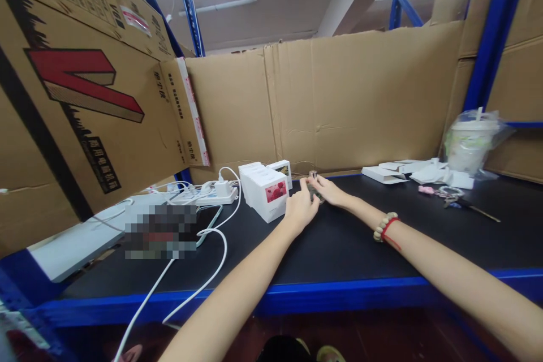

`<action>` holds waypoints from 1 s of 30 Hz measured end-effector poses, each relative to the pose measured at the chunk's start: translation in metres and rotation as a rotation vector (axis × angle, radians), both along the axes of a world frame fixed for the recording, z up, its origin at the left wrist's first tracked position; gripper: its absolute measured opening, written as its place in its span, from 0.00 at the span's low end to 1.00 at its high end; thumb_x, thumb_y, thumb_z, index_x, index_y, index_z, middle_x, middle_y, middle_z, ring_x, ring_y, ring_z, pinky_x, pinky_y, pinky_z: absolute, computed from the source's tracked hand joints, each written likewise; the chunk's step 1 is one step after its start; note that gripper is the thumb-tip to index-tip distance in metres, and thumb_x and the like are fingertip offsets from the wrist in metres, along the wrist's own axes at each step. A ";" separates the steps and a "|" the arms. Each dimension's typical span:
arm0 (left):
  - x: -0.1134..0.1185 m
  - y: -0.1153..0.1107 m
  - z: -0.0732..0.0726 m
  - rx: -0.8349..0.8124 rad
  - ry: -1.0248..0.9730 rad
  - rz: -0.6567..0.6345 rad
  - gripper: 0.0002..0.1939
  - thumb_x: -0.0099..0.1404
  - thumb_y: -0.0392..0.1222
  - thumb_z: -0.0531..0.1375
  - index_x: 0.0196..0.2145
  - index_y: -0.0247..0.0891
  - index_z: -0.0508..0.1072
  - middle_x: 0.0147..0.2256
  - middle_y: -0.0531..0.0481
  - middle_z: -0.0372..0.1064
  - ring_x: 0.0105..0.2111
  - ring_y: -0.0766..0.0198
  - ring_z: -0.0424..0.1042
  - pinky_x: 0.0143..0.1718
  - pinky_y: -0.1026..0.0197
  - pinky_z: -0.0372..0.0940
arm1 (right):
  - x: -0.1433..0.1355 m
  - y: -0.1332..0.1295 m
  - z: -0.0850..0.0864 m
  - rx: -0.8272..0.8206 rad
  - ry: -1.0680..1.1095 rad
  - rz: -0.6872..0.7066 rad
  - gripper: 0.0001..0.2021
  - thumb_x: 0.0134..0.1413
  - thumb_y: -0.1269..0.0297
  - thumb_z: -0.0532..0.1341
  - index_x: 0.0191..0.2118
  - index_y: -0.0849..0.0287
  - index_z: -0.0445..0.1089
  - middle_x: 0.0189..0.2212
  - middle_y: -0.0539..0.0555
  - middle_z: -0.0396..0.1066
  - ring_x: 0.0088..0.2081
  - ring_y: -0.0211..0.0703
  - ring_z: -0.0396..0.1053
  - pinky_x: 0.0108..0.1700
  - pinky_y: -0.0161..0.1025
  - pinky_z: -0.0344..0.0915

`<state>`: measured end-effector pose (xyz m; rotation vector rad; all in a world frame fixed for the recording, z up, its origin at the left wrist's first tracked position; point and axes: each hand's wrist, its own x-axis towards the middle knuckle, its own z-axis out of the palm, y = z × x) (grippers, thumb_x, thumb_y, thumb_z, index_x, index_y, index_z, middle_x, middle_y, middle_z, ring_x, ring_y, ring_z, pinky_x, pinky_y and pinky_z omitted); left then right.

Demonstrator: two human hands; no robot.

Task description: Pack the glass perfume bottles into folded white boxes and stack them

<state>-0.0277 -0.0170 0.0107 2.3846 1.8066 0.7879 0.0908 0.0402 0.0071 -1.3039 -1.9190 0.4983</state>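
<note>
Above the black shelf top, both my hands meet around a small dark, glassy bottle-like thing [314, 194] with a shiny metallic top; my fingers cover much of it, so its exact kind is unclear. My left hand [300, 207] is closed around its near left side. From the right, my right hand [333, 192] grips it near the top, fingers bent. Just left of my left hand stands a row of white boxes [266, 195], the front one bearing a red flower picture. Behind them is another white box [282, 168] with a dark picture.
On the left are a white power strip [212, 197], looping white cables [224, 249] and a pixelated patch over a device. Flattened white cartons [386, 174], keys on a ring [452, 195] and a lidded drink cup [470, 144] lie right. Cardboard [360, 96] walls the back.
</note>
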 end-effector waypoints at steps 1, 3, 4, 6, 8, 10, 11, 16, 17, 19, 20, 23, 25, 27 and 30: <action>0.000 0.000 0.000 -0.007 -0.032 0.005 0.20 0.62 0.41 0.46 0.51 0.33 0.51 0.37 0.41 0.72 0.38 0.55 0.72 0.38 0.57 0.63 | -0.002 -0.002 0.001 -0.003 -0.066 -0.017 0.21 0.55 0.45 0.44 0.34 0.57 0.63 0.34 0.54 0.71 0.38 0.44 0.68 0.40 0.40 0.62; 0.000 0.000 0.000 -0.012 -0.101 0.009 0.20 0.62 0.42 0.46 0.50 0.32 0.50 0.34 0.43 0.73 0.37 0.56 0.72 0.37 0.58 0.63 | -0.004 -0.007 0.004 -0.024 -0.192 -0.056 0.17 0.54 0.48 0.48 0.38 0.56 0.61 0.36 0.54 0.71 0.39 0.46 0.68 0.41 0.42 0.61; 0.000 0.000 0.000 -0.003 -0.121 0.004 0.20 0.62 0.41 0.46 0.51 0.33 0.49 0.34 0.44 0.73 0.37 0.56 0.72 0.37 0.58 0.63 | -0.004 -0.009 0.005 -0.035 -0.247 -0.076 0.16 0.54 0.50 0.49 0.41 0.55 0.60 0.37 0.55 0.71 0.40 0.47 0.68 0.41 0.42 0.61; -0.001 0.000 0.001 0.017 -0.127 -0.001 0.20 0.62 0.40 0.46 0.51 0.34 0.49 0.33 0.46 0.73 0.36 0.57 0.72 0.37 0.59 0.63 | -0.002 -0.012 0.007 -0.035 -0.349 -0.104 0.16 0.53 0.53 0.52 0.45 0.55 0.58 0.41 0.57 0.70 0.42 0.49 0.68 0.42 0.43 0.60; -0.001 -0.001 0.002 0.017 -0.089 0.002 0.19 0.61 0.39 0.46 0.50 0.35 0.51 0.33 0.47 0.73 0.36 0.57 0.72 0.37 0.59 0.63 | 0.002 -0.014 0.008 -0.018 -0.443 -0.119 0.17 0.51 0.56 0.56 0.45 0.56 0.58 0.43 0.59 0.69 0.44 0.50 0.67 0.42 0.42 0.60; -0.001 -0.002 0.002 -0.007 -0.010 -0.004 0.16 0.61 0.39 0.46 0.47 0.37 0.55 0.33 0.48 0.72 0.36 0.58 0.72 0.37 0.59 0.62 | 0.007 -0.013 0.007 0.007 -0.511 -0.124 0.17 0.48 0.57 0.58 0.44 0.57 0.60 0.43 0.60 0.69 0.45 0.51 0.66 0.40 0.42 0.61; -0.001 -0.002 0.002 -0.021 0.046 -0.021 0.14 0.61 0.40 0.46 0.45 0.39 0.57 0.32 0.49 0.72 0.36 0.58 0.72 0.37 0.59 0.62 | 0.010 -0.011 0.007 0.016 -0.528 -0.127 0.17 0.47 0.56 0.59 0.43 0.58 0.61 0.43 0.60 0.69 0.45 0.51 0.66 0.40 0.41 0.61; -0.002 -0.003 0.001 -0.051 0.319 -0.187 0.08 0.59 0.40 0.49 0.36 0.43 0.64 0.31 0.52 0.72 0.38 0.59 0.71 0.39 0.60 0.62 | 0.032 -0.003 0.008 0.011 -0.507 -0.130 0.17 0.46 0.55 0.60 0.42 0.57 0.65 0.38 0.56 0.71 0.39 0.44 0.69 0.37 0.37 0.62; -0.003 -0.003 0.001 -0.051 0.338 -0.203 0.08 0.59 0.40 0.49 0.36 0.43 0.65 0.31 0.53 0.71 0.37 0.60 0.71 0.39 0.60 0.62 | 0.038 0.000 0.008 0.016 -0.499 -0.146 0.16 0.48 0.55 0.58 0.42 0.57 0.66 0.37 0.55 0.71 0.37 0.43 0.69 0.36 0.36 0.62; -0.003 -0.003 0.001 -0.048 0.351 -0.213 0.08 0.59 0.40 0.49 0.35 0.43 0.65 0.30 0.53 0.71 0.37 0.60 0.71 0.39 0.60 0.62 | 0.052 0.004 0.007 0.062 -0.490 -0.227 0.14 0.53 0.54 0.54 0.40 0.56 0.67 0.36 0.54 0.71 0.35 0.41 0.69 0.36 0.36 0.63; -0.003 -0.003 0.001 -0.045 0.355 -0.216 0.08 0.59 0.40 0.49 0.35 0.43 0.65 0.30 0.53 0.71 0.36 0.60 0.71 0.38 0.60 0.62 | 0.060 0.005 0.007 0.103 -0.492 -0.293 0.14 0.54 0.55 0.52 0.39 0.56 0.68 0.36 0.54 0.71 0.36 0.42 0.69 0.37 0.37 0.62; -0.002 -0.003 0.002 -0.039 0.365 -0.223 0.08 0.59 0.40 0.49 0.36 0.42 0.66 0.30 0.52 0.71 0.36 0.59 0.71 0.38 0.59 0.62 | 0.085 0.009 0.007 0.180 -0.506 -0.454 0.12 0.53 0.60 0.52 0.38 0.57 0.69 0.40 0.58 0.69 0.44 0.49 0.66 0.43 0.45 0.60; -0.002 -0.003 0.002 -0.038 0.371 -0.225 0.09 0.59 0.40 0.49 0.36 0.42 0.66 0.29 0.52 0.71 0.35 0.59 0.71 0.37 0.59 0.62 | 0.102 0.008 0.006 0.206 -0.521 -0.531 0.11 0.50 0.64 0.53 0.39 0.57 0.68 0.42 0.61 0.67 0.47 0.53 0.63 0.46 0.51 0.57; -0.001 -0.004 0.002 -0.039 0.375 -0.231 0.09 0.59 0.40 0.48 0.36 0.42 0.66 0.29 0.52 0.71 0.35 0.59 0.71 0.37 0.59 0.62 | 0.120 0.007 0.005 0.230 -0.544 -0.615 0.13 0.47 0.65 0.55 0.40 0.58 0.68 0.43 0.63 0.66 0.48 0.56 0.61 0.47 0.55 0.55; 0.002 -0.007 0.003 -0.044 0.384 -0.256 0.09 0.60 0.40 0.48 0.36 0.43 0.65 0.29 0.52 0.71 0.35 0.59 0.71 0.37 0.59 0.63 | 0.142 0.006 0.002 0.216 -0.603 -0.779 0.17 0.45 0.60 0.57 0.43 0.59 0.67 0.46 0.65 0.65 0.50 0.61 0.59 0.46 0.59 0.55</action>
